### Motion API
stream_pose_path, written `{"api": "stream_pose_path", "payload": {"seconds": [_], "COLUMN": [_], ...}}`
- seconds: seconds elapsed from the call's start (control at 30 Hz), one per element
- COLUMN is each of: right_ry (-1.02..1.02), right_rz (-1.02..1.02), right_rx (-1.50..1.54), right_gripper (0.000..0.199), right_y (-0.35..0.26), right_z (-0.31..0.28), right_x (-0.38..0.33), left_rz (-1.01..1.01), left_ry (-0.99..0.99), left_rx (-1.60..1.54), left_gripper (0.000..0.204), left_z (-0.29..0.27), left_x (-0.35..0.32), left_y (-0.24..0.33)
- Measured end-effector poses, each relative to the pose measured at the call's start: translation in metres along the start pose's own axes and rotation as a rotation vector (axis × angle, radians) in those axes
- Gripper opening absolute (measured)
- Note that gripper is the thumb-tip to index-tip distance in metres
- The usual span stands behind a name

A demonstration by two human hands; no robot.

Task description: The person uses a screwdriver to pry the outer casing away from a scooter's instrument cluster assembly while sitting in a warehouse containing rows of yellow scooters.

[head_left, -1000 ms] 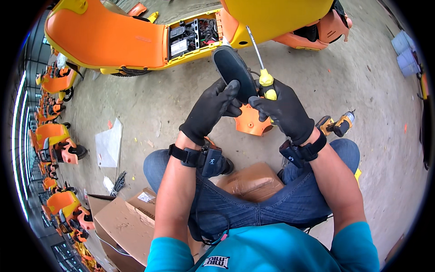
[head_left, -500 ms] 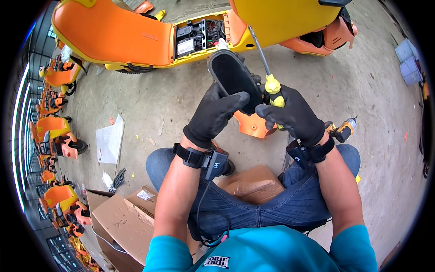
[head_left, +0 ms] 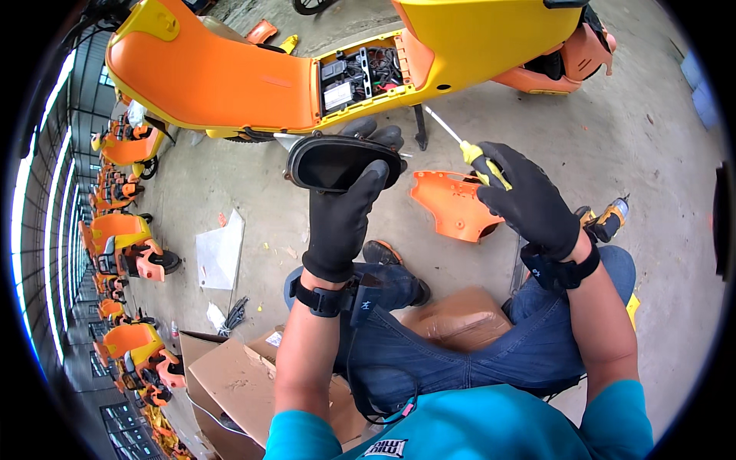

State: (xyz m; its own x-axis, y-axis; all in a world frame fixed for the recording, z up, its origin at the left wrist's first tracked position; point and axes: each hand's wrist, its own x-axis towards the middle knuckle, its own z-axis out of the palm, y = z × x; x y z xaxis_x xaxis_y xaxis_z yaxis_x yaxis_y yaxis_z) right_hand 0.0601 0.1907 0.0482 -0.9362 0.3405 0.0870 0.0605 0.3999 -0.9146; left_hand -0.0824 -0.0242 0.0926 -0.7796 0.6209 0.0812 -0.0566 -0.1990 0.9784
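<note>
Both my hands wear black gloves. My left hand (head_left: 337, 226) grips an oval black instrument display (head_left: 326, 166) with a glossy dark face, its thumb over the lower edge and fingertips behind the upper rim. To the right, my right hand (head_left: 537, 199) is closed around a yellow-and-black screwdriver (head_left: 475, 156). The screwdriver's steel shaft slants up and left, apart from the display. Below and between the hands, an orange plastic cover (head_left: 448, 207) lies on the concrete floor.
Ahead stands an orange-and-yellow scooter (head_left: 207, 80) with an open wiring compartment (head_left: 360, 83). On the floor are a power drill (head_left: 611, 218) at right and a pale flat sheet (head_left: 218, 253) at left. Cardboard boxes (head_left: 238, 376) sit beside my legs. Several scooters (head_left: 142, 253) line the left.
The instrument display has swung from steeply tilted to nearly level and shifted left. My right hand, with the screwdriver, has moved right, away from it. The view has shifted slightly.
</note>
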Motion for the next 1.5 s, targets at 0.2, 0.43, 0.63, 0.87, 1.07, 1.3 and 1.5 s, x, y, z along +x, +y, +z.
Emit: {"api": "stream_pose_path", "payload": {"seconds": [0.2,0.43,0.63,0.87,1.07,1.3,1.5], "right_ry": [0.077,0.058,0.034,0.134,0.065,0.042,0.058], "right_rz": [0.029,0.179,0.245,0.257,0.343,0.389,0.386], "right_rx": [0.262,0.304,0.436,0.645,0.859,0.888,0.897], "right_gripper": [0.035,0.040,0.036,0.032,0.031,0.031,0.031], "right_y": [-0.047,-0.037,-0.042,-0.004,-0.010,-0.007,-0.011], "right_z": [-0.015,-0.017,-0.021,-0.031,-0.026,-0.018,-0.017], "right_x": [-0.002,-0.008,0.024,0.014,0.011,0.010,0.010], "left_rz": [0.089,0.100,0.156,0.190,0.300,0.353,0.391], "left_ry": [0.208,0.268,0.277,0.315,0.265,0.247,0.224], "left_rx": [0.031,0.053,0.189,0.088,0.303,0.393,0.567], "left_gripper": [0.054,0.055,0.052,0.051,0.050,0.049,0.048], "left_z": [-0.015,-0.021,-0.021,-0.019,-0.013,-0.013,-0.017], "left_x": [-0.009,-0.008,-0.002,-0.003,-0.004,-0.005,-0.005], "left_y": [-0.016,-0.017,-0.024,-0.021,-0.030,-0.034,-0.031]}}
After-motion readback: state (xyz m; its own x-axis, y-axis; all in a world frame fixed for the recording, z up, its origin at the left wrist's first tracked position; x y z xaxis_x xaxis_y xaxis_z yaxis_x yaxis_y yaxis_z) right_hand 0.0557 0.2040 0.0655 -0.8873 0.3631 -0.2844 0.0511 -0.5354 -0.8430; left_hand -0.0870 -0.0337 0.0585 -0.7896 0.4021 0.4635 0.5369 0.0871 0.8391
